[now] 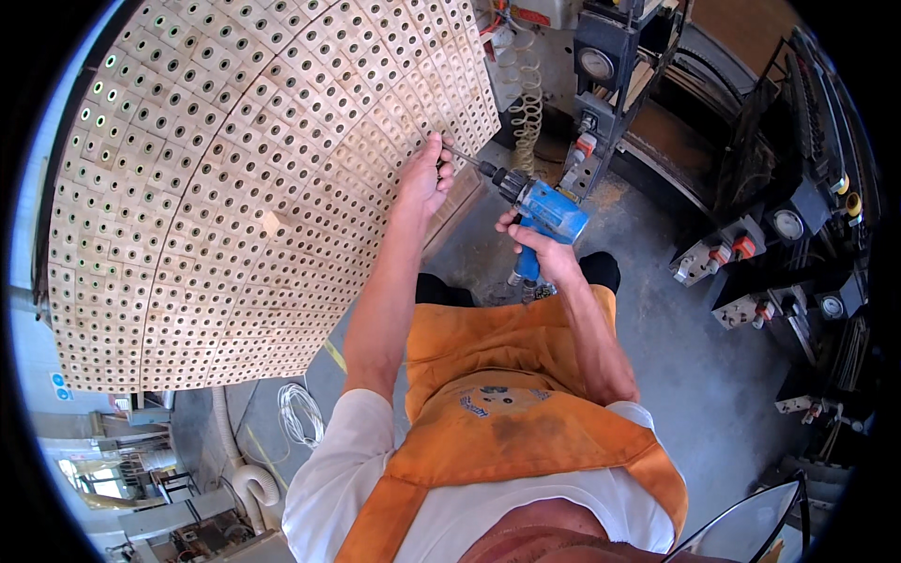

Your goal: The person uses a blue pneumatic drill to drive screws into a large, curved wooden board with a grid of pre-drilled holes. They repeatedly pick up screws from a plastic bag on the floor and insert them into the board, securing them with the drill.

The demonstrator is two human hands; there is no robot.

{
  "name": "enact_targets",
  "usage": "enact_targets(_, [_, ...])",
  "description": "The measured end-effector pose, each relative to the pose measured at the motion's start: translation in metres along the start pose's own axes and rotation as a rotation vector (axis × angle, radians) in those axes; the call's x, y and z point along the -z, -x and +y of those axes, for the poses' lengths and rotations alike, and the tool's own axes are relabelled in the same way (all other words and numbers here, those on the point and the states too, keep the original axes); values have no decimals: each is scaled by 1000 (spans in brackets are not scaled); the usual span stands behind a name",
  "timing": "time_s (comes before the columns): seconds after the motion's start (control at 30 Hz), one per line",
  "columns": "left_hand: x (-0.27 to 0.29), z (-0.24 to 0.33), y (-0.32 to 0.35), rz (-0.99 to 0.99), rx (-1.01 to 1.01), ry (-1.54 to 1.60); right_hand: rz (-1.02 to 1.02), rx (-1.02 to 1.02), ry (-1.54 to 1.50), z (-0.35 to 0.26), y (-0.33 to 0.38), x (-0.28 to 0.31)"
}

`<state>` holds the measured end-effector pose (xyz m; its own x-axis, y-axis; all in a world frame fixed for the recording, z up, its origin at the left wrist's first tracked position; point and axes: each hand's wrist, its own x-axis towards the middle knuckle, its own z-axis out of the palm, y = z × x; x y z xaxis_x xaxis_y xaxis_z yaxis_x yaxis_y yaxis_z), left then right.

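Clearly the work sits at the right edge of the big wooden block panel (253, 188), which fills the upper left of the frame. The right hand (544, 249) grips the blue pneumatic driver (544, 208), its bit aimed at a block there, while the left hand (424, 174) pinches the bit's tip against the panel. Most blocks show dark-filled holes; how many are fastened I cannot tell, so plenty may remain.

Bright, even daylight, sharp at centre, strong fisheye bending and a black vignette round the rim
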<state>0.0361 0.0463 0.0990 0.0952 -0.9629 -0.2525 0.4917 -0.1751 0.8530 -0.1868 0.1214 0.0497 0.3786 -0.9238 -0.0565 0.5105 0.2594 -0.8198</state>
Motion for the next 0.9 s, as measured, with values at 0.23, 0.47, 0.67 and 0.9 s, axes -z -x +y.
enact_targets(0.23, [-6,14,-14,-90,-66,227,-4,26,-103,1,-32,-26])
enact_targets(0.47, [28,-20,-1,-238,131,115,22,47,79,-14,-40,-38])
enact_targets(0.67, [40,-63,36,-61,318,180,34,81,119,-20,-38,-41])
enact_targets(0.9, [46,-51,41,-33,239,62,29,40,70,-15,-42,-39])
